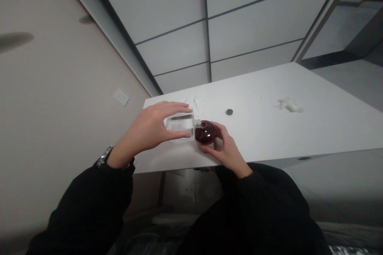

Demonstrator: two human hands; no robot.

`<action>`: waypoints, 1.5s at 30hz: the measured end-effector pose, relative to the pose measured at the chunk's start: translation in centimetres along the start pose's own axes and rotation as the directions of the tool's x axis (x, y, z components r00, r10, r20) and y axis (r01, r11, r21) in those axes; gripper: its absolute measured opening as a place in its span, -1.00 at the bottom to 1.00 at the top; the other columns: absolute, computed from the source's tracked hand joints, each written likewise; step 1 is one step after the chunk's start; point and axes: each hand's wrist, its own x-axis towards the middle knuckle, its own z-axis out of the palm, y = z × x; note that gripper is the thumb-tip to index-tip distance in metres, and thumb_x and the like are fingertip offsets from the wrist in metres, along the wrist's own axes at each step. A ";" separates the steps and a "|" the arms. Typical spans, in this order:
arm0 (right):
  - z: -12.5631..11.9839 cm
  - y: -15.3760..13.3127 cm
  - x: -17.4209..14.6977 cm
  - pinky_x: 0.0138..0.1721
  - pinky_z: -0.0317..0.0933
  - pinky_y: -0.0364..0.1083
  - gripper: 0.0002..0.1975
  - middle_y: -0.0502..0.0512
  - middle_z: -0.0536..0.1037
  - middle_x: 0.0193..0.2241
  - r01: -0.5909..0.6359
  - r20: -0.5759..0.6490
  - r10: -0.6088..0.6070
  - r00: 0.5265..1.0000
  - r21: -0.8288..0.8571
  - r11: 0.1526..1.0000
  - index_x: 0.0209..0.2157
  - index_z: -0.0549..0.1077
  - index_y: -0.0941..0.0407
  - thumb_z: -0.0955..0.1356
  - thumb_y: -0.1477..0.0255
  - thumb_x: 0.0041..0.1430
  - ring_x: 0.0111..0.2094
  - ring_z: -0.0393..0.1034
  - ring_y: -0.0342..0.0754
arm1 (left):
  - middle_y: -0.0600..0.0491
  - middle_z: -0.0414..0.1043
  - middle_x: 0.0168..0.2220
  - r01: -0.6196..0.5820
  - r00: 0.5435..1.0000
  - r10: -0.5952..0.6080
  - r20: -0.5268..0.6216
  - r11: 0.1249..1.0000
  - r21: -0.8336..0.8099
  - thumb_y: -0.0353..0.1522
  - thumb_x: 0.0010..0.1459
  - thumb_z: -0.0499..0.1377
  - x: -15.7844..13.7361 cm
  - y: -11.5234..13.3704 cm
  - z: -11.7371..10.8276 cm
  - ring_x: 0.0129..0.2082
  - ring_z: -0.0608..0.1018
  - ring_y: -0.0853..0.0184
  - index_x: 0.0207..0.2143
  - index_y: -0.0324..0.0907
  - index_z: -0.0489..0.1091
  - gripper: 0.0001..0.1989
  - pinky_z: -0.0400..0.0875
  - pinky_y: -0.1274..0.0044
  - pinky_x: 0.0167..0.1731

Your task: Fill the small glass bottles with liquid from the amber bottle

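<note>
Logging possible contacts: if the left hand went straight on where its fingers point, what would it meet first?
Probably the round brown bottle, via the clear bottle that the left hand holds, neck at its mouth; whether they touch is unclear.
</note>
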 end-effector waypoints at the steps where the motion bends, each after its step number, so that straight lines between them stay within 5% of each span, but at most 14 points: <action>1: 0.0 0.0 0.0 0.37 0.25 0.29 -0.20 0.24 0.47 0.29 -0.001 0.000 0.001 1.000 -0.003 1.000 0.28 0.26 -0.01 0.60 0.20 0.10 0.32 0.39 0.23 | -0.04 0.59 0.21 -0.001 1.000 0.001 0.001 1.000 0.003 -0.05 0.17 0.42 0.0 0.0 0.0 0.22 0.59 0.03 0.15 -0.06 0.57 -0.45 0.45 0.20 0.28; 45: 0.0 0.7 -0.1 0.37 0.24 0.31 -0.19 0.24 0.45 0.30 0.009 -0.002 -0.009 1.000 -0.008 1.000 0.29 0.27 -0.03 0.60 0.20 0.09 0.31 0.40 0.23 | -0.01 0.61 0.18 -0.043 0.999 0.043 -0.010 0.999 0.016 -0.09 0.19 0.40 0.8 0.7 -0.7 0.20 0.61 0.06 0.02 -0.03 0.60 -0.60 0.46 0.24 0.24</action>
